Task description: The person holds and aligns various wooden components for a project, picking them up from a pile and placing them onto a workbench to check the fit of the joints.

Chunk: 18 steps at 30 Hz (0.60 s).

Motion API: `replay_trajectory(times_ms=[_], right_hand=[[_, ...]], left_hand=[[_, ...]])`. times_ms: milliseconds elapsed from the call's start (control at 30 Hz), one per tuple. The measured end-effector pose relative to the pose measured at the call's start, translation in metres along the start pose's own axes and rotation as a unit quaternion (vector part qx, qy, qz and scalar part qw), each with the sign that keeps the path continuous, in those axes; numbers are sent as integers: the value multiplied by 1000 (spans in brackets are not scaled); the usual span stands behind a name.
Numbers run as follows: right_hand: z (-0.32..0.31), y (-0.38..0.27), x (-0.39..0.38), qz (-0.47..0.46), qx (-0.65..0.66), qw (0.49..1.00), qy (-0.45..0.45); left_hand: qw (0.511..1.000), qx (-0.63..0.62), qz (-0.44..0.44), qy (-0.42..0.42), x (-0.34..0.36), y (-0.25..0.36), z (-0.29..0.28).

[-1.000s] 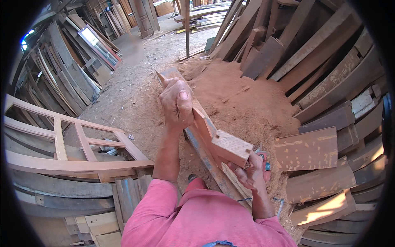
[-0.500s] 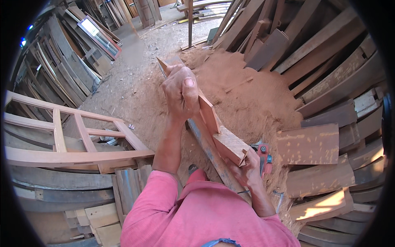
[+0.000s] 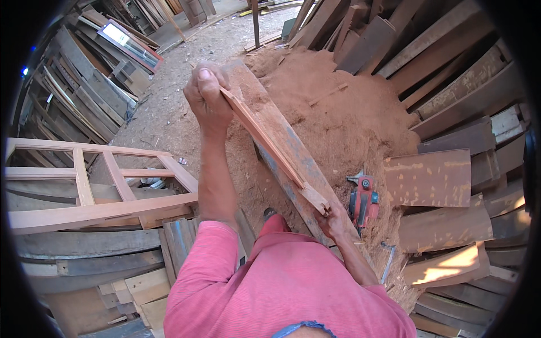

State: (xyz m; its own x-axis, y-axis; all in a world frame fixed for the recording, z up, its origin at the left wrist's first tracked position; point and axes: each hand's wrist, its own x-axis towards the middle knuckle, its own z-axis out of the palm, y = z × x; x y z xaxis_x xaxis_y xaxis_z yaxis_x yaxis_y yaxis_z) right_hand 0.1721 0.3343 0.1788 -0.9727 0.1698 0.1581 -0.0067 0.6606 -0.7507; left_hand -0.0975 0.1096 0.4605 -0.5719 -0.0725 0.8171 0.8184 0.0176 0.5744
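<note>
A long reddish strip of wood (image 3: pixel 265 140) with a grooved edge runs slantwise between my hands. My left hand (image 3: pixel 208 97) is closed round its far end, thumb on top. At the near end, which has a notched, paler tip, my right hand (image 3: pixel 332 223) grips it from the right side, its fingers partly hidden. Under the strip lies a long, sawdust-covered work plank (image 3: pixel 293 143) with bluish stains. To the right of my right hand a red and black power planer (image 3: pixel 364 201) rests on the sawdust.
A pale wooden frame with crossbars (image 3: pixel 101 211) lies at the left on stacked boards. Heaped sawdust (image 3: pixel 338 124) covers the ground beyond the plank. Many boards (image 3: pixel 434 73) lean along the right side. A metal square-like tool (image 3: pixel 387 263) lies near my right forearm.
My left hand has moved left with the strip's far end. The strip has turned, now showing its narrow grooved edge, and the near end has shifted slightly left and lower.
</note>
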Motion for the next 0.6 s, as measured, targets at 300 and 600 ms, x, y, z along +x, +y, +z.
replay_trajectory(times_ms=[300, 600], right_hand=[[-4, -11, -1, 36, -13, 999, -22], [-55, -110, 44, -92, 55, 992, 59]], left_hand=[[999, -35, 0, 15, 4, -5, -10], [999, 28, 22, 19, -11, 5, 9]])
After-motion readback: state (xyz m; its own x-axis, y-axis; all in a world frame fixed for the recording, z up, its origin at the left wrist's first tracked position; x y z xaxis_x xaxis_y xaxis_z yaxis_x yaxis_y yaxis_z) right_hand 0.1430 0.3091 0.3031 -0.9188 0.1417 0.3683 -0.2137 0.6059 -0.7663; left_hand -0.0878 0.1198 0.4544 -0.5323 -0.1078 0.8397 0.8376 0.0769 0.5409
